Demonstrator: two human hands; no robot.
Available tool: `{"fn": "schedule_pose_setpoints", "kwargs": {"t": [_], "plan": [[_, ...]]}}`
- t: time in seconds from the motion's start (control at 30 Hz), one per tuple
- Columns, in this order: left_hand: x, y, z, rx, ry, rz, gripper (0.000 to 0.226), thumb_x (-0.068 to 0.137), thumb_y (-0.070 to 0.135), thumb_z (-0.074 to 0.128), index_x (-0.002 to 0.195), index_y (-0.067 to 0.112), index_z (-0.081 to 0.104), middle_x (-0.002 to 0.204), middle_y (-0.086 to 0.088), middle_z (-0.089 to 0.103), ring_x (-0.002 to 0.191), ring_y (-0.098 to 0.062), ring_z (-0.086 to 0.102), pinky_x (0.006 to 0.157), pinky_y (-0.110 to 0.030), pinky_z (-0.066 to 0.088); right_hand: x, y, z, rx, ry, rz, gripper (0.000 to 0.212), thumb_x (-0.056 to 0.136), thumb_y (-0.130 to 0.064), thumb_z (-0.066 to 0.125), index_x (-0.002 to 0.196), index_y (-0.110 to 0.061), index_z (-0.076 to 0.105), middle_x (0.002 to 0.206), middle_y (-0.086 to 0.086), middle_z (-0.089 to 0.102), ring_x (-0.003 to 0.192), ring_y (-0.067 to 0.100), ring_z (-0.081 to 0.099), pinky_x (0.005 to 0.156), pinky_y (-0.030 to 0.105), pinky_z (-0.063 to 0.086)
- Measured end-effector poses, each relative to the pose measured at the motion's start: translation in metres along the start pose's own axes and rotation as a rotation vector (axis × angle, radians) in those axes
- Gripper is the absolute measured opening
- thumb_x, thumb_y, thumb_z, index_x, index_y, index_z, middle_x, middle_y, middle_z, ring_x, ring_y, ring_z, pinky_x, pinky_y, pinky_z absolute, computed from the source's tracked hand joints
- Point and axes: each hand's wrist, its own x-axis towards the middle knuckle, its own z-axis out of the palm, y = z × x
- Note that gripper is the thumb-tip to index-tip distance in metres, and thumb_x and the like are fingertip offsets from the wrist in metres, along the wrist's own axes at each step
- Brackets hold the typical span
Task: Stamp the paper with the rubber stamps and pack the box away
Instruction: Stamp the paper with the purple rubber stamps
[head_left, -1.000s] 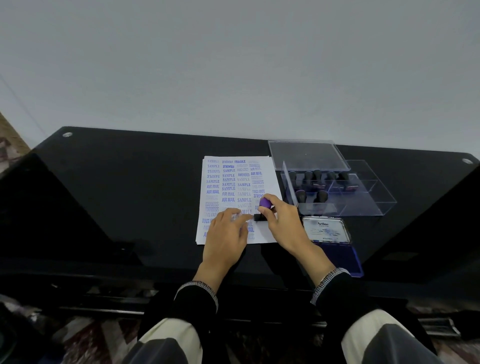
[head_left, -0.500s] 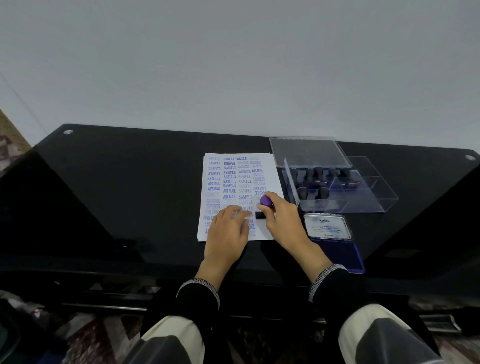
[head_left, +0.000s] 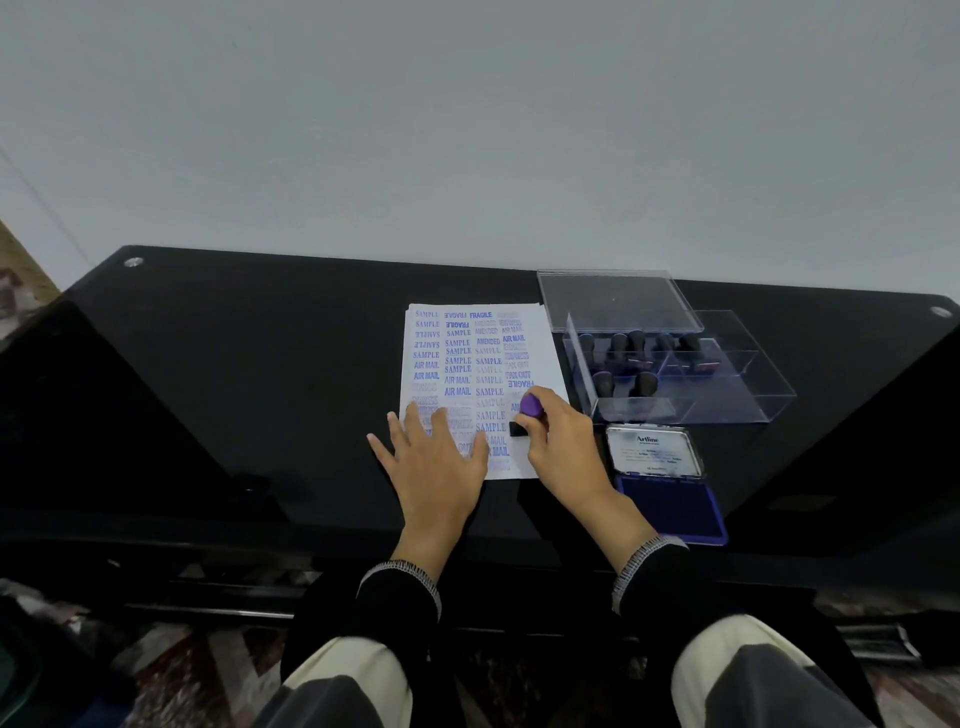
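Observation:
A white paper covered in blue stamped words lies on the black glass table. My right hand grips a rubber stamp with a purple knob, its black base pressed on the paper's lower right part. My left hand lies flat with fingers spread on the paper's lower left corner. To the right stands a clear plastic box holding several dark stamps, its clear lid lying behind it. An open ink pad sits in front of the box.
A pale wall rises behind the table. The table's front edge runs just above my knees, and a patterned rug shows on the floor. Metal fittings mark the table's far corners.
My left hand has spread its fingers and slid left, away from the stamp, to lie flat on the paper. The right hand keeps the stamp pressed at nearly the same spot.

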Motion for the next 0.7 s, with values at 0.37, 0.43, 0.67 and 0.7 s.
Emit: {"fn": "schedule_pose_setpoints", "kwargs": {"t": [0.37, 0.43, 0.67, 0.7], "plan": [[0.000, 0.001, -0.001, -0.005, -0.026, 0.003, 0.064, 0.091, 0.059, 0.041, 0.140, 0.018, 0.042, 0.155, -0.014, 0.027, 0.145, -0.037, 0.013, 0.116, -0.055, 0.006, 0.008, -0.003, -0.002, 0.003, -0.030, 0.050, 0.005, 0.092, -0.003, 0.054, 0.095, -0.007, 0.056, 0.080, -0.001, 0.055, 0.070, 0.009, 0.051, 0.063, 0.005, 0.038], [0.000, 0.000, -0.002, -0.006, -0.029, -0.001, 0.064, 0.091, 0.060, 0.041, 0.140, 0.017, 0.042, 0.154, -0.014, 0.028, 0.145, -0.038, 0.013, 0.116, -0.055, 0.005, 0.001, -0.002, 0.001, 0.021, -0.006, 0.042, 0.008, 0.091, -0.002, 0.054, 0.095, -0.009, 0.055, 0.081, -0.001, 0.055, 0.076, 0.015, 0.054, 0.067, 0.011, 0.043], [-0.001, 0.001, -0.002, -0.020, -0.023, 0.001, 0.063, 0.091, 0.058, 0.044, 0.138, 0.016, 0.044, 0.153, -0.015, 0.030, 0.144, -0.039, 0.015, 0.115, -0.056, 0.007, 0.012, -0.002, -0.003, -0.009, -0.037, 0.034, 0.004, 0.091, -0.003, 0.054, 0.095, -0.004, 0.056, 0.081, 0.000, 0.056, 0.068, -0.001, 0.050, 0.062, 0.004, 0.037], [-0.001, 0.001, -0.002, -0.019, -0.022, 0.000, 0.063, 0.091, 0.058, 0.044, 0.138, 0.016, 0.044, 0.153, -0.015, 0.030, 0.144, -0.039, 0.016, 0.115, -0.056, 0.007, 0.014, -0.002, -0.003, -0.014, -0.042, 0.030, 0.005, 0.092, -0.004, 0.054, 0.096, -0.004, 0.057, 0.081, 0.001, 0.056, 0.068, 0.000, 0.049, 0.062, 0.003, 0.036]]}}
